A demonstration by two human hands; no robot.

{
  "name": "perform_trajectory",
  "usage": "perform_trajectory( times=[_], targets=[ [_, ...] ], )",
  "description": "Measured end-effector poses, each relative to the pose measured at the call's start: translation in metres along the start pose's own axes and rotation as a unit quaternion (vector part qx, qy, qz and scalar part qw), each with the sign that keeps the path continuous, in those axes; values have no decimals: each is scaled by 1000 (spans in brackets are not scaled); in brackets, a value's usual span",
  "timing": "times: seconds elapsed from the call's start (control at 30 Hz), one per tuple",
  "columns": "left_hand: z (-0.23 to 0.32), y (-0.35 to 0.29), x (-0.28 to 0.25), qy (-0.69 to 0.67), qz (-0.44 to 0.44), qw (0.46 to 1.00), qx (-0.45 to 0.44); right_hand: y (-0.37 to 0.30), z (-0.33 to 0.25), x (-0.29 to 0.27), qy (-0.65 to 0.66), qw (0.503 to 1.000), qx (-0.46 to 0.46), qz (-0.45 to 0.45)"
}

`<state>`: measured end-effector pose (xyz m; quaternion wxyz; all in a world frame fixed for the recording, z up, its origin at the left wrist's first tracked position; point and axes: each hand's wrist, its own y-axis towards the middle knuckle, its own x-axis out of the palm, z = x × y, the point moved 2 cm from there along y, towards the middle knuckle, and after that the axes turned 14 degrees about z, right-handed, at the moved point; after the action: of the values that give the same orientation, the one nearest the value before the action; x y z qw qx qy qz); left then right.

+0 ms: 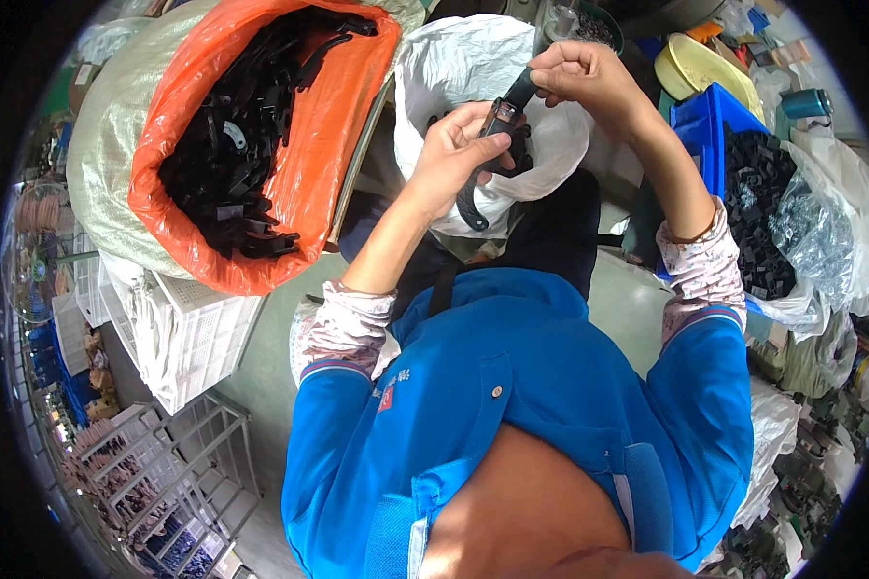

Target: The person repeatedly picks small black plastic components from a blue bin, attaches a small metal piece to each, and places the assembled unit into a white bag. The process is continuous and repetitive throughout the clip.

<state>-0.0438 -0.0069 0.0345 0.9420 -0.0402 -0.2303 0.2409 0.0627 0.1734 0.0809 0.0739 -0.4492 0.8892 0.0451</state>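
Observation:
My left hand [452, 154] is closed around a long black plastic handle-like part [469, 206], whose rounded lower end with a hole sticks out below my fingers. Near its upper end a small metallic section [506, 113] shows. My right hand [589, 85] pinches a short black piece [521, 90] between thumb and fingers, in line with the upper end of the handle-like part. Whether the two are joined I cannot tell. Both hands are above a white plastic bag [444, 58] standing open between my knees, with black parts partly hidden inside it.
On the left, an orange bag [319, 183] inside a woven sack [106, 154] holds many black parts. White plastic crates [198, 338] and a metal rack [183, 473] stand below it. To the right are a blue bin [700, 135] of small black pieces and a yellow basin [705, 72].

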Motion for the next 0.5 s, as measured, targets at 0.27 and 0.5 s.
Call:
perform_trajectory(
  times=[0.27, 0.5],
  targets=[
    [1, -2, 2, -6, 13, 1000, -2, 8, -2, 3, -37, 999, -1, -22],
    [-5, 0, 0, -9, 22, 1000, -7, 12, 1, 7, -66, 997, -14, -28]
  ],
)
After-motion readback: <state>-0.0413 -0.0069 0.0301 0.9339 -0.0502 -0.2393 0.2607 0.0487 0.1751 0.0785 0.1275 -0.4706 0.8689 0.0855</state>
